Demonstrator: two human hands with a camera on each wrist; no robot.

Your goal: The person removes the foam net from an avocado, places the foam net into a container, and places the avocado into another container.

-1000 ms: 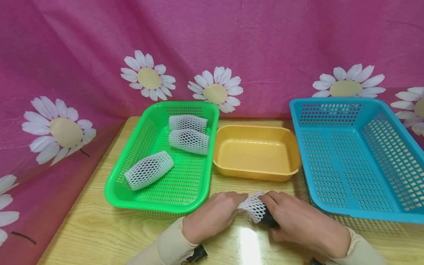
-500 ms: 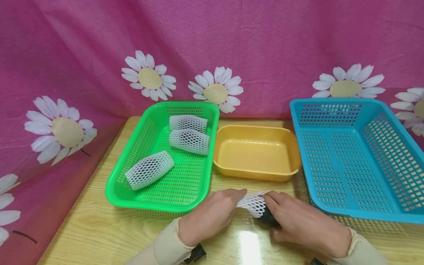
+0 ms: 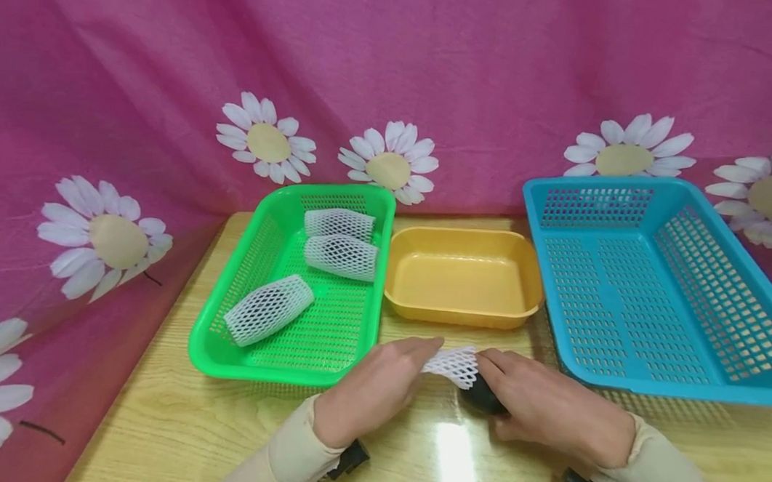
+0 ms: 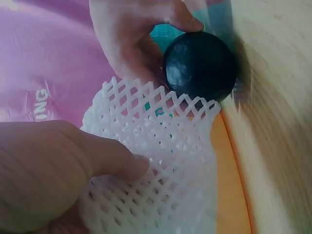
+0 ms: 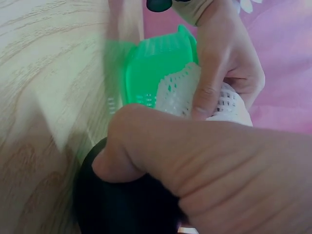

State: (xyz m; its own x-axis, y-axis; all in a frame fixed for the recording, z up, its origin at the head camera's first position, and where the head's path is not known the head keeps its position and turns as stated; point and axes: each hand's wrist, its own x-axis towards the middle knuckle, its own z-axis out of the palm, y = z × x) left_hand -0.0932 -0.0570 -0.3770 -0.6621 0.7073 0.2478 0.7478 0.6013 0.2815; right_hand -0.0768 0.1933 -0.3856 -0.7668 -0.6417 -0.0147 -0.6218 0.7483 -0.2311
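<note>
In the left wrist view my left hand [image 4: 63, 170] pinches a white foam net sleeve [image 4: 161, 146], thumb on its near side. The sleeve's mouth stands open toward a smooth, black, round-ended object [image 4: 200, 66], whose kind I cannot tell. My right hand [image 3: 541, 398] holds that object low over the table, its thumb across the top in the right wrist view. Much of the object is hidden under the right hand. In the head view, the sleeve's edge lies against or just in front of the object, left of the right-hand fingers.
A green basket [image 3: 217, 334] at left holds three white foam net sleeves [image 3: 269, 310]. A yellow tub [image 3: 462, 281] stands between it and a large blue basket [image 3: 625, 304] at right. Behind them hangs a pink flowered cloth [image 3: 473, 78]. All stand on a wooden table [image 3: 174, 405].
My left hand has shifted slightly left with the foam net sleeve. More of the black object shows beside the sleeve's edge. The right hand has hardly moved.
</note>
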